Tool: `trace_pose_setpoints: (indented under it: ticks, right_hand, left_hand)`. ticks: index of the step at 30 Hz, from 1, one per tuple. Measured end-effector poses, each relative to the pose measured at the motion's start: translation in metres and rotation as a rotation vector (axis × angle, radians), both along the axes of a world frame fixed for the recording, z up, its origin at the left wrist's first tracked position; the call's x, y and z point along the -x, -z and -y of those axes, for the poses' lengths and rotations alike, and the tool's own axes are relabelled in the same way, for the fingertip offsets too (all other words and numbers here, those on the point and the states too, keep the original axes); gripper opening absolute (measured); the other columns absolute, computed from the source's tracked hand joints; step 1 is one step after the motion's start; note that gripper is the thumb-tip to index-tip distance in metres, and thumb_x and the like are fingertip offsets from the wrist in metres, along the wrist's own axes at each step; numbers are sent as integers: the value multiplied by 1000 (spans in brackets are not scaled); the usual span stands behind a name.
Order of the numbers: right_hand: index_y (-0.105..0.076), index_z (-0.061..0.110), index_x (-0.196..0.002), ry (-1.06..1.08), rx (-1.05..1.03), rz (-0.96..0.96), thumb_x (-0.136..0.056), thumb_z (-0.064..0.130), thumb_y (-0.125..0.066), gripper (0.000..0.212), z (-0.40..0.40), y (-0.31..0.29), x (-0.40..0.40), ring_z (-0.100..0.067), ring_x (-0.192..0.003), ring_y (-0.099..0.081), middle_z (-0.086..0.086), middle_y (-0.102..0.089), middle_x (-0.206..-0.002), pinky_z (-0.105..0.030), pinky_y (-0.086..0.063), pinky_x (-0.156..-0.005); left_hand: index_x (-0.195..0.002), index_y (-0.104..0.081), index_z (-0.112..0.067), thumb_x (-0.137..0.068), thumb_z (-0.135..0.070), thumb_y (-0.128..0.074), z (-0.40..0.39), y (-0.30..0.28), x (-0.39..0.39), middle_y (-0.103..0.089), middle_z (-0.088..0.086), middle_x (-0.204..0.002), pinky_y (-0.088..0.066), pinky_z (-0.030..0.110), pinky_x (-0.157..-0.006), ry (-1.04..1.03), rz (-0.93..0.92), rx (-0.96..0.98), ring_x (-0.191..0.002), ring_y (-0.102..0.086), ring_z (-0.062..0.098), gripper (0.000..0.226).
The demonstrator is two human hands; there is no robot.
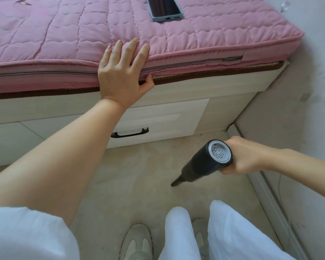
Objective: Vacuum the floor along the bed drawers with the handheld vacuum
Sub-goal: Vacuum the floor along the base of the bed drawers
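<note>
— White trouser legs (233, 233) and pale slippers (137, 241) sit closest, cut off by the bottom edge. Where's the handheld vacuum (204, 162)?

— Above the floor (129, 175) near the bed's right corner: a dark matte cylinder with a grey round vented end cap, tapering to a slim nozzle (176, 182) angled down-left. Whether the tip touches the floor is hard to tell.

— Who holds it?

— Its handle is hidden inside the right hand (246, 156), fingers curled round it.

— And the left hand (122, 72)?

— Spread flat over the edge of the pink quilted mattress (64, 34), thumb tucked beneath. Below sits a white drawer (158, 119) with a black handle (129, 133). Dark specks (178, 145) dot the floor by the drawer. A phone (164, 8) on the mattress is cropped at the top.
</note>
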State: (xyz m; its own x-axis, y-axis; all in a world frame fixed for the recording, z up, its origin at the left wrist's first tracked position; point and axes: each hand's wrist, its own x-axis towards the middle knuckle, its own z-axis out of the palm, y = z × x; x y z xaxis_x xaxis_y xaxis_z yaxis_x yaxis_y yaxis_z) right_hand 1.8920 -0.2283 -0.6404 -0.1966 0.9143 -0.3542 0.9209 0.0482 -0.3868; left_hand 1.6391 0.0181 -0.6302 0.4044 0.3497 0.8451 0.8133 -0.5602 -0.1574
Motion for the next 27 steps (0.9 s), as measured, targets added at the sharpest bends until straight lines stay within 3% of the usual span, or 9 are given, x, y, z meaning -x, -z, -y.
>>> trace_pose_setpoints:
  ticks: [10,14,23,27]
  right_hand:
    - [-38,41,-68,88,-123,32,-70,28,-69,34,-19,16,13,-17,-66,-57,14,-54,-64,-30,-45,-56]
    - [-38,43,-64,42,-117,-1,-67,26,-71,37,-15,15,14,-10,-59,-50,18,-50,-58,-24,-39,-51]
    - [-41,27,-62,-11,20,-107,-63,21,-66,26,6,7,11,-7,-49,-40,0,-49,-56,-21,-30,-45]
    - [-42,32,-60,-48,78,-110,-63,19,-66,28,13,3,12,-8,-49,-40,4,-45,-54,-18,-28,-45]
  left_hand:
    - [-137,-61,-20,-89,-45,-54,-2,1,0,-63,9,-136,-47,54,-106,-7,-7,-19,-122,-60,40,54]
    - [-137,-60,-20,-89,-45,-54,-1,1,0,-62,9,-136,-46,54,-106,-9,-5,-14,-122,-60,40,55]
    - [-138,-59,-20,-90,-45,-53,3,-1,-1,-61,10,-139,-45,55,-107,-14,-7,24,-124,-58,41,55]
    - [-139,-58,-20,-90,-44,-53,4,-2,-1,-60,10,-140,-44,55,-109,-14,-11,40,-126,-57,42,55]
